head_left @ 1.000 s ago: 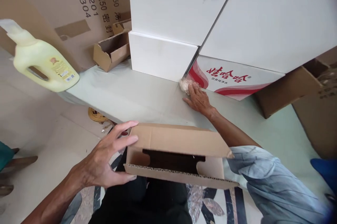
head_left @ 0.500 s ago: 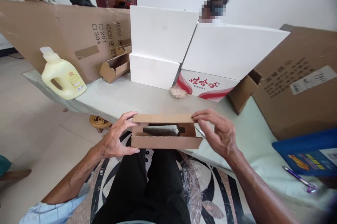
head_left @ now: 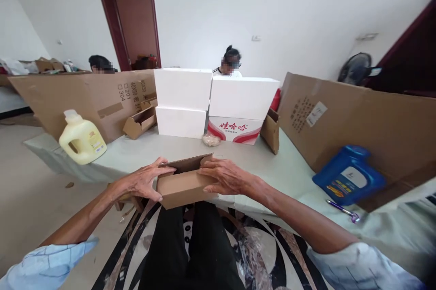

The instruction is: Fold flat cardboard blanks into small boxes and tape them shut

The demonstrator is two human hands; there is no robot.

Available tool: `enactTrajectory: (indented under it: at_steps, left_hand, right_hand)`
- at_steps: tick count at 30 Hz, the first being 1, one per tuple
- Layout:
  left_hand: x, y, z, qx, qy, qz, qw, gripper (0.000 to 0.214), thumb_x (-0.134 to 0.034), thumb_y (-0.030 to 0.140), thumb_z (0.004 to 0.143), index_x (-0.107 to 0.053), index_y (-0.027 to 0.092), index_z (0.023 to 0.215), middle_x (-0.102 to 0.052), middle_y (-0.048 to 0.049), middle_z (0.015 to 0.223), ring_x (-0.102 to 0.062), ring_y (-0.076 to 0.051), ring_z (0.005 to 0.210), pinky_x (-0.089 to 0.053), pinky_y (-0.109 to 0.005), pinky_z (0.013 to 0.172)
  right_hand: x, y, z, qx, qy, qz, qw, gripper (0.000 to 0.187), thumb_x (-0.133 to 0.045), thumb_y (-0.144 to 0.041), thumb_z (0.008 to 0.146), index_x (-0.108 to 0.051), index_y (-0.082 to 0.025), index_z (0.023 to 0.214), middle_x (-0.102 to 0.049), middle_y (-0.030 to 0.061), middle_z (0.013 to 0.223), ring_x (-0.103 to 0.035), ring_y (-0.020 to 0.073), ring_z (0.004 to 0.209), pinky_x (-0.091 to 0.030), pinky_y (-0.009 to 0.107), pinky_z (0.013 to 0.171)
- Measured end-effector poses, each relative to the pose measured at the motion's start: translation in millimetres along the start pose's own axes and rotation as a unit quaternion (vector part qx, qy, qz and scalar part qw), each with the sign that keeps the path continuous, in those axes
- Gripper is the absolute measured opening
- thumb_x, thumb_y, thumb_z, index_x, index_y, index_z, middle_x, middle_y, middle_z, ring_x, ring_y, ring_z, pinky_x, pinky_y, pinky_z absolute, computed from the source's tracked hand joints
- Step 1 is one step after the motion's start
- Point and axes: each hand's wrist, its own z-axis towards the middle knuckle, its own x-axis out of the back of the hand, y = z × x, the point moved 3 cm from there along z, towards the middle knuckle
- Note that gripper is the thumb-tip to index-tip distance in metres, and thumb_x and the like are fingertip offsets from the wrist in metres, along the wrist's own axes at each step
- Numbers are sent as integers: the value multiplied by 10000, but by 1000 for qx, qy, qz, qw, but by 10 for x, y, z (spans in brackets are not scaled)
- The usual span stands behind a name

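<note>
A small brown cardboard box (head_left: 186, 186) is held over my lap at the table's near edge. One long flap stands up along its far side, and the inside is mostly hidden from this angle. My left hand (head_left: 145, 182) grips its left end, thumb on the near side and fingers at the flap. At the opposite end, my right hand (head_left: 226, 176) has its fingers closed over the corner, with the thumb lower on the front. Beyond the box, a small clear plastic bundle (head_left: 211, 139) lies on the cloth-covered table (head_left: 173, 148).
White boxes (head_left: 184, 90) stand stacked at the back beside a red-and-white carton (head_left: 235, 130). A yellow jug (head_left: 82, 137) is on the left; a blue jug (head_left: 349, 176) and purple pen (head_left: 342, 209) are on the right. Large cardboard panels (head_left: 327, 126) flank the table. Two people sit beyond.
The box has tipped so its near side shows and its far flap stands raised. My right hand has closed onto its right end. The view has tilted up.
</note>
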Motion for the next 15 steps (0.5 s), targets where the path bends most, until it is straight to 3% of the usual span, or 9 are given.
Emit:
enactTrajectory:
  at_steps: [3, 6, 10, 15]
  left_hand:
    - [3, -57, 57, -6, -9, -1, 1000, 1084, -948, 370, 621, -561, 324, 1632, -492, -135, 1632, -544, -455, 1505, -560, -500, 1184]
    - [33, -61, 78, -7, -3, -15, 1000, 1044, -956, 349, 598, -614, 364, 1584, -559, -97, 1573, -617, -434, 1433, -610, -451, 1108]
    - [64, -49, 90, -1, -17, -17, 1000, 1047, -1008, 374, 530, -652, 340, 1514, -603, -81, 1473, -687, -407, 1312, -633, -418, 1032]
    - [45, -73, 59, -20, 9, -51, 998, 1060, -1048, 438, 492, -637, 297, 1459, -580, -91, 1463, -646, -393, 1335, -592, -436, 1084]
  right_hand:
    - [20, 29, 89, -28, -62, -32, 997, 676, -816, -612, 975, -652, -195, 1481, -771, 138, 1234, -745, 304, 1032, -537, 354, 787]
    - [-8, 27, 167, -16, -85, -70, 994, 618, -794, -636, 982, -682, -201, 1406, -787, 118, 1106, -737, 292, 980, -492, 335, 734]
    - [-100, 42, 227, 34, -51, -102, 993, 590, -750, -643, 1007, -686, -183, 1371, -777, 109, 1024, -710, 290, 977, -487, 355, 762]
    - [-147, 73, 85, 47, 28, -37, 998, 751, -756, -692, 993, -629, -153, 1501, -758, 152, 1177, -693, 317, 1124, -542, 383, 860]
